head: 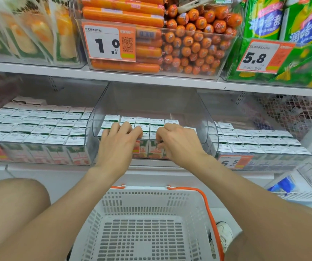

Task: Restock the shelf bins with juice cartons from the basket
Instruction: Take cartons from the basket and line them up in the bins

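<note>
Head view looks down a white shelf (57, 72) whose upper level carries a clear tub of orange sausages (189, 44) with a price tag (110, 42) on its front. On the floor below, between the person's bare knees, stands a white slotted basket (151, 189) with an orange handle (206, 204). Three clear bins sit side by side on the lower level: the left bin (88, 127), the middle bin (204, 117) and the right bin (215, 129). Juice cartons (143, 120) stand upright in rows in all three, their white tops facing up. Both arms reach over the basket to the middle bin's front edge. The left hand (119, 140) lies palm down with bent fingers, tips on the front cartons' tops. The right hand (177, 142), just beside it, curls its fingertips down at the front row. Whether either hand actually grips a carton I cannot tell. A white shoe (224, 234) shows beside the basket.
</note>
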`<action>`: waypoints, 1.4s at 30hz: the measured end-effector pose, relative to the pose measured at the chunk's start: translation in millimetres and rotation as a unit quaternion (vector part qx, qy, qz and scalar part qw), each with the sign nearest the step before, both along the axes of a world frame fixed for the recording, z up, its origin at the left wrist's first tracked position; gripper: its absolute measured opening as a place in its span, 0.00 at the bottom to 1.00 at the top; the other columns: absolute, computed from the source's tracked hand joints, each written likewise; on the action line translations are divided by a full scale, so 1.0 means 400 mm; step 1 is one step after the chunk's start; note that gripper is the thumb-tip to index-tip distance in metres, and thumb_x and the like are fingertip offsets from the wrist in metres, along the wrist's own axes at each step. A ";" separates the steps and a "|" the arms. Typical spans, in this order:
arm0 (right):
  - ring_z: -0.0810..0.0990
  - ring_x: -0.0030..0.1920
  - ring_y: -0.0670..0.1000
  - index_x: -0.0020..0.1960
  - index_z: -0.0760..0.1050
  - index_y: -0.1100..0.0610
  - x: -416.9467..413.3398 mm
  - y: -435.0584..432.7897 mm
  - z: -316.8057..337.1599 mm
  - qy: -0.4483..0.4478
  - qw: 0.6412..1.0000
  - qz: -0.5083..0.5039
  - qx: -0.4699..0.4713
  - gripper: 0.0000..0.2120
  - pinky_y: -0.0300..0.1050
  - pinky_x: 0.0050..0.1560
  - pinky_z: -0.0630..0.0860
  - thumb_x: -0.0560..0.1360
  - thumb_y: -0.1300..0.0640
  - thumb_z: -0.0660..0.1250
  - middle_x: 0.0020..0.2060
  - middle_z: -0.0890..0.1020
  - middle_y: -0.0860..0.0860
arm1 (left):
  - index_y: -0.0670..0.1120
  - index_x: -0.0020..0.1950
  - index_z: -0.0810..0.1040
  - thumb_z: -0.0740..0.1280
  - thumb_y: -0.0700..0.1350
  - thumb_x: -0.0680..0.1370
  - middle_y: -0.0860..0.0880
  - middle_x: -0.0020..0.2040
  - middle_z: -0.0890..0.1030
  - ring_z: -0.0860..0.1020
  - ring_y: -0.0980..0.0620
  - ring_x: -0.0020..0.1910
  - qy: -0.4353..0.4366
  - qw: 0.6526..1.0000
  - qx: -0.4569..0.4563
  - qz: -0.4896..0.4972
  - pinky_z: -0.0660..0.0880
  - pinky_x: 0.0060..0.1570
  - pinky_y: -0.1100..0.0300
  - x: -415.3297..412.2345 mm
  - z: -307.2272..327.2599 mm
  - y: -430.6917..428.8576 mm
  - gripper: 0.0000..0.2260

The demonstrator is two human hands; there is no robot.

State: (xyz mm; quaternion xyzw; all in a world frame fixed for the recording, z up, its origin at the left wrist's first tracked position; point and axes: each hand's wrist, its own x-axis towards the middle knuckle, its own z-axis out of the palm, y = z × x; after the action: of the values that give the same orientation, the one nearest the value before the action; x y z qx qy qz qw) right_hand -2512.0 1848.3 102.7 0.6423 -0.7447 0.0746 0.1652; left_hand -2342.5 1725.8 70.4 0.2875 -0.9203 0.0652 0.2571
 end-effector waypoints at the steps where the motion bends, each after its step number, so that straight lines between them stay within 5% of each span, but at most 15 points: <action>1: 0.79 0.50 0.56 0.56 0.77 0.52 -0.003 0.001 -0.003 -0.003 1.000 0.003 0.000 0.07 0.48 0.37 0.66 0.81 0.52 0.69 0.49 0.79 0.50 | 0.53 0.54 0.75 0.76 0.39 0.75 0.52 0.48 0.75 0.70 0.44 0.47 0.003 1.000 -0.002 0.001 0.68 0.45 0.48 0.000 0.001 0.004 0.15; 4: 0.80 0.52 0.57 0.59 0.79 0.53 -0.011 0.010 0.000 -0.023 1.000 0.013 0.007 0.09 0.48 0.39 0.71 0.81 0.51 0.69 0.50 0.79 0.50 | 0.49 0.54 0.77 0.74 0.43 0.76 0.48 0.49 0.76 0.72 0.41 0.48 0.009 1.000 -0.022 0.018 0.69 0.47 0.47 0.001 0.012 0.035 0.10; 7: 0.81 0.55 0.58 0.63 0.80 0.53 -0.016 0.065 0.034 -0.025 0.999 0.022 -0.008 0.13 0.52 0.48 0.78 0.80 0.53 0.70 0.54 0.81 0.51 | 0.45 0.61 0.77 0.70 0.43 0.74 0.44 0.55 0.76 0.74 0.39 0.53 0.007 0.999 -0.043 0.021 0.69 0.52 0.45 -0.020 0.031 0.103 0.16; 13: 0.80 0.44 0.55 0.51 0.79 0.53 -0.125 0.281 0.117 -0.141 0.978 -0.048 -0.146 0.11 0.54 0.43 0.79 0.72 0.59 0.62 0.44 0.80 0.49 | 0.46 0.58 0.77 0.70 0.44 0.74 0.45 0.57 0.76 0.74 0.40 0.54 0.052 0.989 -0.028 -0.134 0.70 0.51 0.47 -0.165 0.058 0.299 0.13; 17: 0.79 0.50 0.55 0.53 0.81 0.51 -0.284 0.406 0.113 -0.161 0.968 -0.187 -0.040 0.15 0.56 0.50 0.79 0.68 0.64 0.67 0.47 0.77 0.49 | 0.46 0.56 0.78 0.70 0.44 0.77 0.45 0.57 0.77 0.75 0.40 0.55 0.060 0.976 -0.059 -0.203 0.70 0.55 0.47 -0.300 0.068 0.387 0.09; 22: 0.79 0.51 0.54 0.52 0.81 0.49 -0.386 0.509 0.075 -0.142 0.970 -0.189 0.052 0.13 0.54 0.51 0.78 0.68 0.59 0.73 0.46 0.79 0.47 | 0.46 0.50 0.82 0.76 0.45 0.74 0.45 0.62 0.78 0.74 0.38 0.65 -0.001 0.985 -0.082 -0.151 0.66 0.67 0.40 -0.367 0.030 0.391 0.08; 28: 0.78 0.49 0.52 0.48 0.80 0.50 -0.430 0.509 0.037 -0.112 0.979 -0.165 0.048 0.07 0.51 0.46 0.76 0.74 0.53 0.78 0.45 0.80 0.45 | 0.47 0.47 0.81 0.82 0.48 0.71 0.48 0.61 0.79 0.74 0.39 0.62 -0.044 0.987 -0.116 -0.098 0.65 0.65 0.36 -0.365 0.023 0.368 0.12; 34: 0.78 0.46 0.52 0.46 0.77 0.48 -0.434 0.508 0.031 -0.071 0.982 -0.170 0.042 0.09 0.52 0.42 0.78 0.74 0.56 0.77 0.43 0.79 0.44 | 0.46 0.49 0.77 0.71 0.58 0.81 0.48 0.58 0.77 0.73 0.38 0.58 -0.041 0.981 -0.159 -0.098 0.65 0.64 0.36 -0.370 0.036 0.364 0.15; 42: 0.79 0.51 0.54 0.47 0.76 0.49 -0.445 0.454 0.048 -0.038 0.984 -0.172 0.014 0.12 0.53 0.40 0.78 0.74 0.61 0.77 0.45 0.80 0.45 | 0.45 0.53 0.75 0.67 0.57 0.83 0.47 0.60 0.74 0.70 0.39 0.55 -0.049 0.984 -0.155 -0.069 0.64 0.61 0.37 -0.397 0.070 0.324 0.14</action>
State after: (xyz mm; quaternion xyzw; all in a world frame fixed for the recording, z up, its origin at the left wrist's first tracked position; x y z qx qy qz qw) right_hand -2690.0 2029.9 122.0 0.5031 -0.8511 0.0591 0.1380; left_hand -2501.2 1855.3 98.6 0.1760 -0.9284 0.2031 0.2568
